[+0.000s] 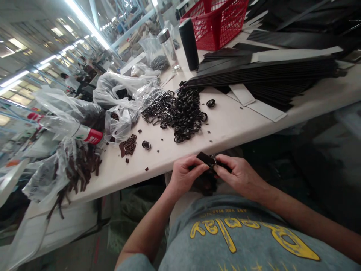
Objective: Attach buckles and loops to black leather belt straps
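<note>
Dark flat strip (205,158), shiny at its right end, pinched in the closed fingers of left hand (186,174) and right hand (239,176); shirt (225,241) lettered yellow, "play" legible.

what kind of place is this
Likely a leather-goods workshop or factory floor: long stacks of dark strips, a heap of small black loops on the worktable, and rows of fluorescent lights overhead.

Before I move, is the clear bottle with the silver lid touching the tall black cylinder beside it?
Apart. The head view shows pale tabletop in the gap between the clear bottle and the black cylinder, beside their lower parts.
</note>
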Motion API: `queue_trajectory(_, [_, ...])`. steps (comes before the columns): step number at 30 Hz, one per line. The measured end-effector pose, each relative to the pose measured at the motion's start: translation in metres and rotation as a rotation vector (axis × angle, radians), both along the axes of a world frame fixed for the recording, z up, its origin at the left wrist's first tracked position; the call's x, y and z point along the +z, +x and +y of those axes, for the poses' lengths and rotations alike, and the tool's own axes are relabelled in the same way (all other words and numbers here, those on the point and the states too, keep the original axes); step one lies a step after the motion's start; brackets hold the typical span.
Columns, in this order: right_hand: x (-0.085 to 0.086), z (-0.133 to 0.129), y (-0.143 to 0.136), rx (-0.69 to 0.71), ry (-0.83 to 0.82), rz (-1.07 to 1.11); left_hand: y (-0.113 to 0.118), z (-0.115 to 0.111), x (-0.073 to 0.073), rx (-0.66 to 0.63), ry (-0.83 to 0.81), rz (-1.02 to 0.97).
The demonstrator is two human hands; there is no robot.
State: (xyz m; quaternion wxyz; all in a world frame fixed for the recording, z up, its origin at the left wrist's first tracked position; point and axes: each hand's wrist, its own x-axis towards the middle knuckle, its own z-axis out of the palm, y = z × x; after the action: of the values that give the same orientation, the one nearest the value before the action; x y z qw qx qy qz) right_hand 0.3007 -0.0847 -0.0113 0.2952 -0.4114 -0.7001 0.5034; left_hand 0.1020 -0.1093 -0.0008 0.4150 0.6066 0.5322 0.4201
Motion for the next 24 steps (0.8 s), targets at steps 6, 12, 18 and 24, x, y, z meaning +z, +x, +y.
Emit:
queue_trajectory(6, [0.003, 0.001, 0.009, 0.069, -0.017, -0.056, 0.0, 0.002, 0.003, 0.088, 0.024, 0.031])
queue_trajectory(12, [0.003, -0.001, 0.011, 0.078, -0.025, 0.002, -0.002, 0.001, -0.002, 0.109, -0.04, -0.03])
queue_trajectory(18, [0.0, -0.002, 0.005, 0.04, 0.02, 0.061, 0.019, -0.006, -0.017, 0.199, -0.009, -0.104])
queue_trajectory(24, [-0.002, -0.006, 0.007, 0.028, 0.0, 0.08, 0.034, -0.008, -0.021, 0.307, 0.019, -0.263])
